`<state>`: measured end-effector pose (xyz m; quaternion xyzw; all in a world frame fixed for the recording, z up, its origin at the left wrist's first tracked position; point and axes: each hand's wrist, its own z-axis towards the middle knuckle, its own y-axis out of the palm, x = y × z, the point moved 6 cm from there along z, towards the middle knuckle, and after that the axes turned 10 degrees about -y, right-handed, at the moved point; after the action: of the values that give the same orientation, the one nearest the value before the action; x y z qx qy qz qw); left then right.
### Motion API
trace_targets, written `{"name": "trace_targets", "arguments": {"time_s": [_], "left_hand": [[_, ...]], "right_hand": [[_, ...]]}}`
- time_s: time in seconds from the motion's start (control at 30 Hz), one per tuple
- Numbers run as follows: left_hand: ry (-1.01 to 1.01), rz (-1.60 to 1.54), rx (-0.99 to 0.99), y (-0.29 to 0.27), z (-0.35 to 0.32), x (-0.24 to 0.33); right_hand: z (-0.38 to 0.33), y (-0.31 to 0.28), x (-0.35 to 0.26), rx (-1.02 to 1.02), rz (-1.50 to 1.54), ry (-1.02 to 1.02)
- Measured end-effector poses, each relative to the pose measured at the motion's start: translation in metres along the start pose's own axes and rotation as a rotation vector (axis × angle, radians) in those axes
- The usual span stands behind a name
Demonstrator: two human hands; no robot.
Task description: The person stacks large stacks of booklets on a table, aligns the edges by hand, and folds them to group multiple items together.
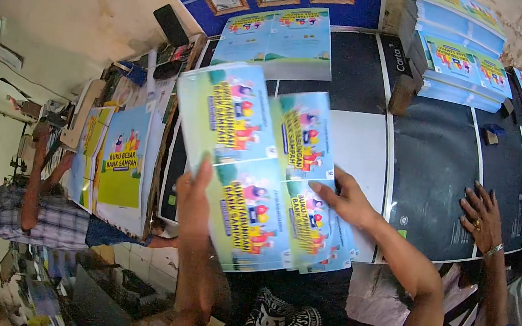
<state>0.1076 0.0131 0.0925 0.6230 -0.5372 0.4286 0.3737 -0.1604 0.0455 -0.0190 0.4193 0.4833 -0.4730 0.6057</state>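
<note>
My left hand (194,197) grips the left edge of a bundle of printed cover sheets (234,118), coloured blue, green and yellow with cartoon figures. The bundle is held tilted above the table, its motion slightly blurred. My right hand (347,200) has thumb and fingers closed on the right edge of another batch of the same printed sheets (309,136). This batch sits fanned beside the first and partly under it. How many sheets each hand holds cannot be made out. Below them, a white sheet (363,145) lies on the black table (433,156).
A thick stack of printed sheets (277,39) stands at the far side. Taller stacks (459,78) rise at the far right, near a brown block (401,95). Another person's hand (484,219) rests flat at right. At left, a person in a plaid shirt (54,219) works by a side table with covers (125,155).
</note>
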Motion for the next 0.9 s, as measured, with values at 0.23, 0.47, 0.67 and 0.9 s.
{"name": "trace_targets", "arguments": {"time_s": [0.23, 0.47, 0.67, 0.9], "left_hand": [[-0.017, 0.195, 0.180, -0.020, -0.017, 0.013], [0.374, 0.711, -0.126, -0.007, 0.053, -0.072], [0.554, 0.897, -0.256, 0.036, 0.038, -0.054], [0.373, 0.822, -0.221, 0.041, 0.025, -0.066]], "right_hand": [[-0.016, -0.001, -0.003, 0.005, -0.432, -0.158], [0.018, 0.008, 0.021, -0.166, 0.018, 0.043], [0.029, 0.006, 0.016, -0.189, -0.135, -0.004], [0.030, 0.001, 0.018, -0.046, -0.176, -0.149]]}}
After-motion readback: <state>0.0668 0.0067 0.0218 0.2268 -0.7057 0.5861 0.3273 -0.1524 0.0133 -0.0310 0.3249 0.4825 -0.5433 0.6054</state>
